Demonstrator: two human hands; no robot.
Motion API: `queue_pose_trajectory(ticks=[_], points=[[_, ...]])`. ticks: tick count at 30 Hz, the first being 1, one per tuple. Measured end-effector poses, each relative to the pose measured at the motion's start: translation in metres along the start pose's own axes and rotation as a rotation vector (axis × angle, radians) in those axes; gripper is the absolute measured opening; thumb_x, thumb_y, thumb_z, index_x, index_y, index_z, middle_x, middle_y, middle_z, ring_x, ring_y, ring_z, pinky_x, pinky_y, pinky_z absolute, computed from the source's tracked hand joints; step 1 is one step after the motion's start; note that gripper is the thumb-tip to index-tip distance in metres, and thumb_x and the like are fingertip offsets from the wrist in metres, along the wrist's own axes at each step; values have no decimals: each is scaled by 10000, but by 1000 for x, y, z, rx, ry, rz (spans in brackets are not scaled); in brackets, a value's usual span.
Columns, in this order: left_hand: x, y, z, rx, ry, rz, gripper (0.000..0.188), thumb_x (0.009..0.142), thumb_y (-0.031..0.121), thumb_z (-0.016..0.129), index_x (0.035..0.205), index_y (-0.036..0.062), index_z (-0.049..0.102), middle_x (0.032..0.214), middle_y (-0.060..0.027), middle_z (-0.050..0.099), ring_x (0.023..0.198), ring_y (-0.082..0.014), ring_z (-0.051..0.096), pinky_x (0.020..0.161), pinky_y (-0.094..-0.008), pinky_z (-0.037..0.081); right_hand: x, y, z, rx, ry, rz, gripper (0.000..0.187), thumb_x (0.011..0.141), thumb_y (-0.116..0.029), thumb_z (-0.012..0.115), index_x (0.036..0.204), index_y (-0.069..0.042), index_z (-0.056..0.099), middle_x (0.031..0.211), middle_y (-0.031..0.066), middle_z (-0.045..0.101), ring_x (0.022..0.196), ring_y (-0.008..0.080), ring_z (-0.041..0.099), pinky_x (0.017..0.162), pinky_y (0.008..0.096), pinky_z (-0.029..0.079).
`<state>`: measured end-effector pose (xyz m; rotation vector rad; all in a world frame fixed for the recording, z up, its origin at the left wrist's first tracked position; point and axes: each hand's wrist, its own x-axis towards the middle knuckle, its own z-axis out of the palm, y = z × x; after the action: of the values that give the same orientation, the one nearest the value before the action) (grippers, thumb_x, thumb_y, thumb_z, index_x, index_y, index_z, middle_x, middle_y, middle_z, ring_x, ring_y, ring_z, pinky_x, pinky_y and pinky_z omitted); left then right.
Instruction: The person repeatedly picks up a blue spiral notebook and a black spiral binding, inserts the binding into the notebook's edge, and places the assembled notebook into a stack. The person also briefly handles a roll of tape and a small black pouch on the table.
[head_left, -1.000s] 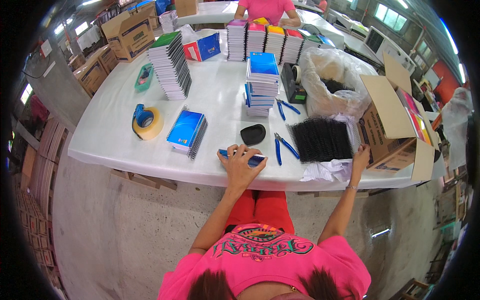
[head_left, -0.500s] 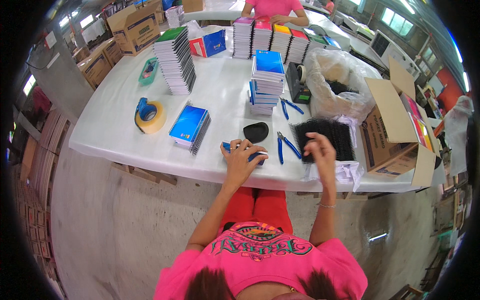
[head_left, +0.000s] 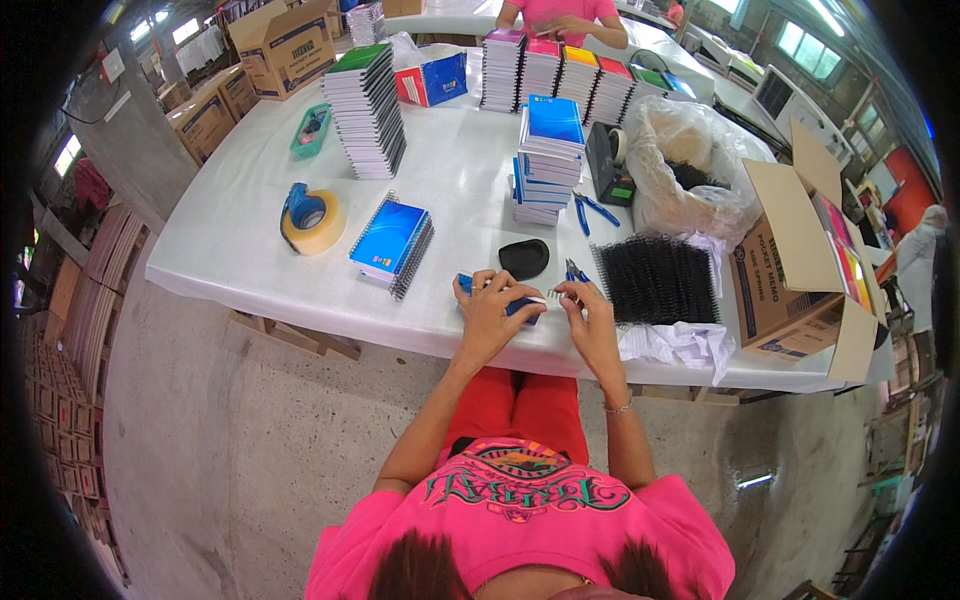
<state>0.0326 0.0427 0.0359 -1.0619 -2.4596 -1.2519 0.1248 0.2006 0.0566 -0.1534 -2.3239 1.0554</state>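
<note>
Near the table's front edge, my left hand (head_left: 490,315) grips a small blue-covered notebook (head_left: 523,312), fingers wrapped over its top. Just right of it, my right hand (head_left: 590,318) pinches a thin spiral binding coil (head_left: 555,294), its end close to the notebook's edge. Whether the coil touches the pages I cannot tell. A heap of black spiral coils (head_left: 660,282) lies right of that hand on white paper (head_left: 680,345). Blue-handled pliers (head_left: 574,270) are mostly hidden behind the right hand. A black shallow dish (head_left: 524,259) sits just beyond both hands.
Left stand bound blue notebooks (head_left: 390,238), a tape roll (head_left: 322,225) and a tall notebook stack (head_left: 362,120). Ahead are a blue notebook stack (head_left: 552,125) and more pliers (head_left: 597,211). A plastic bag (head_left: 690,190) and open carton (head_left: 790,290) flank the right. A co-worker (head_left: 565,15) sits opposite.
My right hand has moved left from the coil heap to the notebook, now with a coil in its fingers. My left hand still holds the notebook. The view has shifted slightly.
</note>
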Motion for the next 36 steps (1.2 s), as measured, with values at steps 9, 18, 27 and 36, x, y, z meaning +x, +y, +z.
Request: queue_pose_trajectory(ticks=[9,18,27,36], points=[[1,-1,2,3,16,-1,230,751,423,764,876,230,760,904,53,588,1095,-217,464,1015,-647,143,-2,7,-1,-3,-61,-25,150,887,4,573,995,-12,676,844,158,660,743,295,631,688,385,467],[1,0,2,5,8,-11,248,773,459,735,889,240,752,901,63,567,1100,-212,457,1020,-639,117,-2,4,-9,33,-191,0,172,950,-61,538,1025,28,664,751,125,627,668,188,576,646,311,455],[1,3,-2,-1,-1,-2,245,782,461,722,948,286,763,885,63,558,1080,-200,460,1027,-628,117,-5,-3,-11,64,-199,30,155,950,-90,551,1065,-21,630,672,74,542,660,152,539,649,286,424],[1,1,-2,-16,-7,10,273,784,446,719,1014,307,768,885,64,555,1072,-192,460,1027,-628,119,-5,4,-1,35,-139,7,148,891,-122,640,1027,-62,646,771,68,618,693,195,534,727,325,390]])
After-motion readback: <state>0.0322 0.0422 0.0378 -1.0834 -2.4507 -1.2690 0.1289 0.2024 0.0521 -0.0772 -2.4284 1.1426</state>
